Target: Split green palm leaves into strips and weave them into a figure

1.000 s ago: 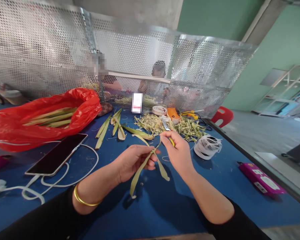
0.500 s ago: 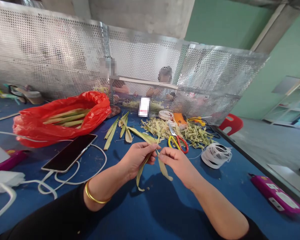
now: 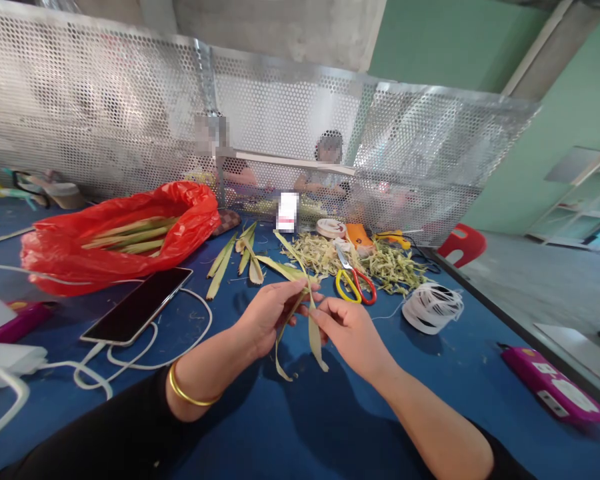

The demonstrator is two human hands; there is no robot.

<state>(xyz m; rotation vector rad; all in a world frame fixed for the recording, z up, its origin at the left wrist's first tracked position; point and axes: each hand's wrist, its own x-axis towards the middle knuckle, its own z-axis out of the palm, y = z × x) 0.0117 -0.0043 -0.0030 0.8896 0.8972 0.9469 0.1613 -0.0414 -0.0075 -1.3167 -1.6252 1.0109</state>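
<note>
My left hand (image 3: 270,310), with a gold bangle at the wrist, pinches several crossing pale green leaf strips (image 3: 280,267) that look like dried corn husk. Close on its right, my right hand (image 3: 347,330) has thumb and fingers closed on one strip (image 3: 316,340), whose end hangs down over the blue table. Just beyond the hands lie scissors (image 3: 350,283) with one yellow and one red handle. Behind them spreads a heap of shredded husk scraps (image 3: 325,250). More husk leaves (image 3: 223,267) rest on the table to the left. The fingertips partly hide where the strips cross.
A red plastic bag (image 3: 115,267) holding leaves sits at left, near a phone (image 3: 137,307) with white cables. At right are a roll of white cord (image 3: 427,310) and a purple box-shaped device (image 3: 555,387). A perforated metal screen (image 3: 290,100) stands behind, with people beyond it.
The strip end under my right hand has swung left, closer to the other hanging strip. An upper strip now leans to the upper left. The right hand has shifted slightly left.
</note>
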